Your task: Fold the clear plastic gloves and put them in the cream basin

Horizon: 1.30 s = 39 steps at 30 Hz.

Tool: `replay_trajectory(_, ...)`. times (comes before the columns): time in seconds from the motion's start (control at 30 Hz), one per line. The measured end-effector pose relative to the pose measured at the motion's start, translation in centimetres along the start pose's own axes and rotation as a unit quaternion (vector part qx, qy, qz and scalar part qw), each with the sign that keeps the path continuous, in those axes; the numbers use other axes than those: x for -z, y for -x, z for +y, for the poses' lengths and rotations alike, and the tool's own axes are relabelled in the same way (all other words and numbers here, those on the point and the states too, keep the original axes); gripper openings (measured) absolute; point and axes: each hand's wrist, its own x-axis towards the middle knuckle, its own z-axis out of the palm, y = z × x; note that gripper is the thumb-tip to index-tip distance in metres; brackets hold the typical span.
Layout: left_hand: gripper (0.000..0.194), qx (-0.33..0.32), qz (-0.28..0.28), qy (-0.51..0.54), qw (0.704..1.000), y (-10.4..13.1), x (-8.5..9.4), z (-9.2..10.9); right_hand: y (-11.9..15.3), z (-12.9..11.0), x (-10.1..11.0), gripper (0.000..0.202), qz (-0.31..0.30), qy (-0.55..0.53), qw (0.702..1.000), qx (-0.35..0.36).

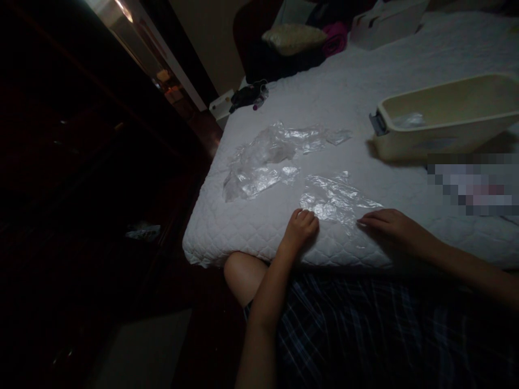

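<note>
Dim bedroom; most light falls on a bed (344,108) dressed in a white quilted cover (231,235), its diamond stitching clearest along the near edge. Near that edge, between the two hands, a clear plastic sheet (330,200) lies spread out: thin, glossy, finely creased, narrowing toward its right side. Left hand (302,227) rests at the sheet's near left corner, fingers curled; cannot tell whether they pinch the film. Right hand (383,222) is at its right edge, fingers fairly straight and close together, tips by the film; grip likewise unclear. Beyond and to the left, a larger crumpled heap of clear plastic (259,173), rumpled and irregular, with an arm of film trailing right.

Containers: cream plastic tub (441,143), long, rounded rim, grey latch (379,123) at its near left end; a small piece of clear film (409,120) shows inside. Farther back, a white box (385,27), boxy and straight-sided, contents hidden. Beside it, a magenta roll (335,39), apparently cloth, and a plump pale cushion (294,38). Dark plaid fabric (344,324) covers the wearer's lap.
</note>
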Motion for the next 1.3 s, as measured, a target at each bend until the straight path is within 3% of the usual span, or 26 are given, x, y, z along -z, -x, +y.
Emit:
replay_trajectory(0.2,0.014,-0.007,0.035,0.007,0.999,0.3,-0.3,-0.3,0.5,-0.9,-1.1,0.032,-0.001,0.006,0.999,0.031)
replay_trajectory(0.57,0.033,-0.058,0.018,0.053,0.997,-0.9,-1.3,3.2,-0.3,-0.1,-1.1,0.036,0.029,0.01,0.999,0.021)
replay_trajectory(0.83,0.031,-0.059,-0.01,0.073,0.996,-1.0,-1.5,3.2,-0.8,-0.3,-1.4,0.035,0.033,0.02,0.998,0.047)
replay_trajectory(1.3,0.028,-0.069,-0.042,0.088,0.993,-1.3,-1.0,3.1,-0.6,0.3,-1.9,0.034,0.047,-0.002,0.999,0.019)
